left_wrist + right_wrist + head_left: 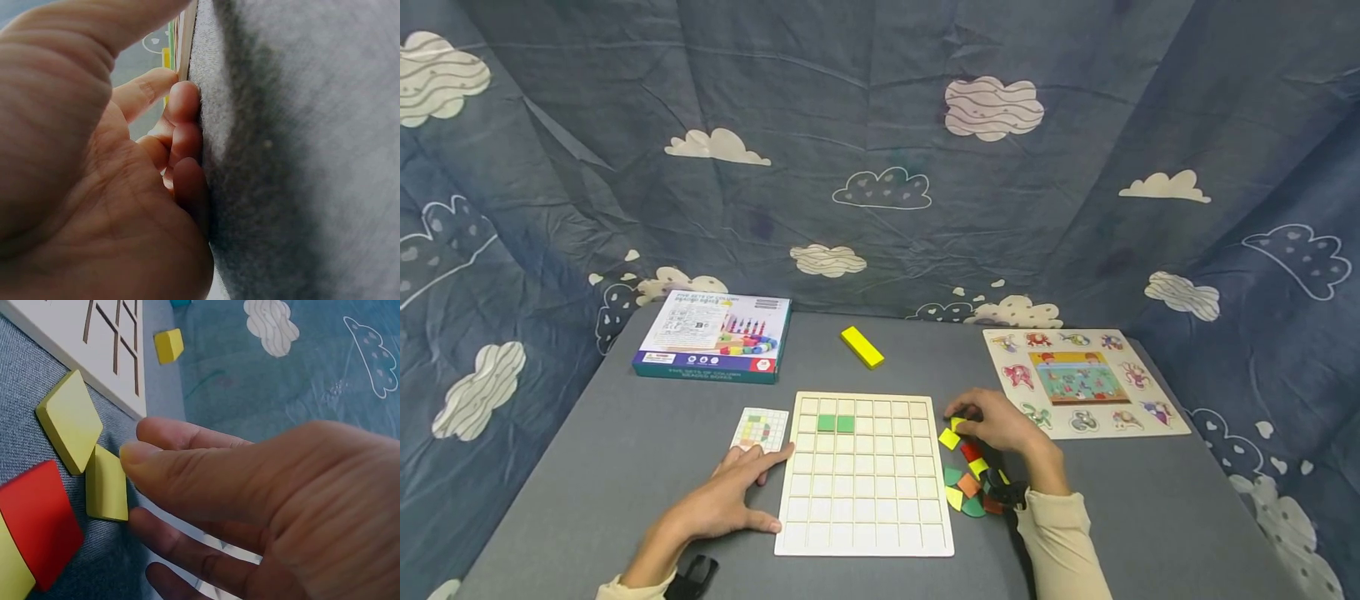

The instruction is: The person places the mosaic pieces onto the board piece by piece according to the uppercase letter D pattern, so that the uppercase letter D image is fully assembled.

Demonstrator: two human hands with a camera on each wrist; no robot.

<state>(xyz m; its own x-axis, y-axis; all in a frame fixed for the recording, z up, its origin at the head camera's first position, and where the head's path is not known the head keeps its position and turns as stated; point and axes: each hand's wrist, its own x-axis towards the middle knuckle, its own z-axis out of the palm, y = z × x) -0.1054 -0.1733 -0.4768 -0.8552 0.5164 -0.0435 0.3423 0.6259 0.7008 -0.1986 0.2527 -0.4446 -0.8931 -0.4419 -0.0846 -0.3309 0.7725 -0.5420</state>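
The left grip [730, 497], thumb and fingers spread, touches the grid board [862, 487] between the left and right edges of the desk [1150, 517]; the right grip [1000, 422] is at a yellow tile [956, 423] toward the desk's right edge, pinching or not I cannot tell

We see right hand [250, 500], thumb tip at yellow tile [105, 490]; second yellow tile [70, 422], red tile [40, 519] nearby; grooved pale board [53, 337] beyond.
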